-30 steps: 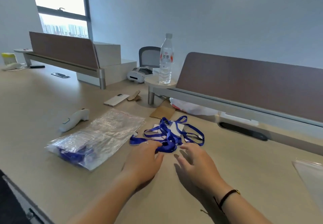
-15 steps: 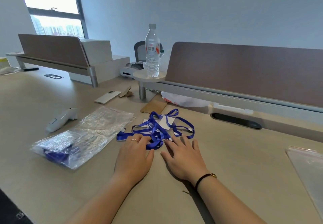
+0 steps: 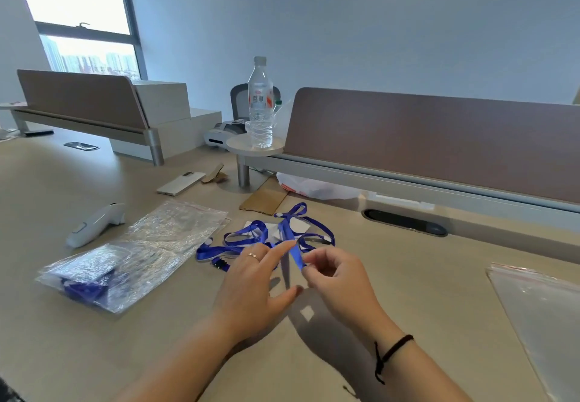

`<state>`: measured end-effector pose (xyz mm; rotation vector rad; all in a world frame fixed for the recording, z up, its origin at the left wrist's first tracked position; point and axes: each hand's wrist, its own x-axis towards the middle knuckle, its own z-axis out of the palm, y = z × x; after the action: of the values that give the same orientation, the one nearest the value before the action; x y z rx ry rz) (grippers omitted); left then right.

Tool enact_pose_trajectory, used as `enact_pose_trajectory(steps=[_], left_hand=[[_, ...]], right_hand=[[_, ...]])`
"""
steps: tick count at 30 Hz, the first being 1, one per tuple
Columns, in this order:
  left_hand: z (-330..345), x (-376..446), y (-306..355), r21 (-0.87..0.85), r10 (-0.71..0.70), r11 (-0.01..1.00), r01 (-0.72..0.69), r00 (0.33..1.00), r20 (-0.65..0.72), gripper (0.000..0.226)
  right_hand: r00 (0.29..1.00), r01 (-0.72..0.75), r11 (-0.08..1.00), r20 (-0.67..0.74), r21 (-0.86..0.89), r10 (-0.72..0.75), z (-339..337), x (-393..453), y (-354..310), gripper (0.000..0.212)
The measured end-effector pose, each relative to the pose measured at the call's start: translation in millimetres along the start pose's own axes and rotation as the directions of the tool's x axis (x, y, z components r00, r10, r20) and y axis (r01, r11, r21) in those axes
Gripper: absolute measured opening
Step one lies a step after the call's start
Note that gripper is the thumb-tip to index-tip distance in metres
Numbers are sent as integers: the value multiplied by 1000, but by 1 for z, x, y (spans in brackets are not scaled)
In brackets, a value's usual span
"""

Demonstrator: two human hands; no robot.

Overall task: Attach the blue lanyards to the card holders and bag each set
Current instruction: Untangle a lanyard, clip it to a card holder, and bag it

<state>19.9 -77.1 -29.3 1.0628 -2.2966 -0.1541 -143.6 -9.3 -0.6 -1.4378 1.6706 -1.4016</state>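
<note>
Fingertips of the right hand [image 3: 337, 279] are pinched on 1 strand of the blue lanyards [image 3: 266, 238], lifting it from the tangled pile that lies on the desk [image 3: 408, 276] just beyond the hands, with white card holders [image 3: 299, 225] partly under the straps. The left hand [image 3: 254, 285] is open beside it, fingers spread, holding nothing. The risk, as it seems, is that the loops are crossed, so pulling this strand may drag the whole pile or tighten a knot, and the 2 bag stacks, the filled bags [image 3: 125, 260] at left and the empty bag [image 3: 539, 313] at right, are well apart.
</note>
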Motion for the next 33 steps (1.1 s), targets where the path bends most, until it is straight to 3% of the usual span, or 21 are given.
enact_pose_trajectory(steps=[2,6,11,19,25,28,33], left_hand=[[1,10,17,-68,-31,997,36,997,72,64],[6,32,34,-131,-101,984,124,980,169,27],[4,50,33,-140,-204,960,242,949,240,21],[-42,70,42,-141,-188,968,209,971,150,20],[-96,78,83,-213,-90,973,91,996,14,17],[-116,74,107,-318,-86,941,116,991,106,17],[-134,68,141,-309,34,950,54,961,274,21]], right_hand=[[998,-18,990,61,141,9,-12,-15,-16,16],[993,-81,912,107,403,41,-42,-38,-37,16],[991,-132,854,79,504,107,-72,-60,-25,17],[956,-258,842,-2,474,293,-99,-79,12,22],[944,-323,848,74,420,323,-94,-79,14,28],[943,-331,863,110,382,314,-88,-82,12,31],[944,-329,890,131,315,302,-81,-88,10,29]])
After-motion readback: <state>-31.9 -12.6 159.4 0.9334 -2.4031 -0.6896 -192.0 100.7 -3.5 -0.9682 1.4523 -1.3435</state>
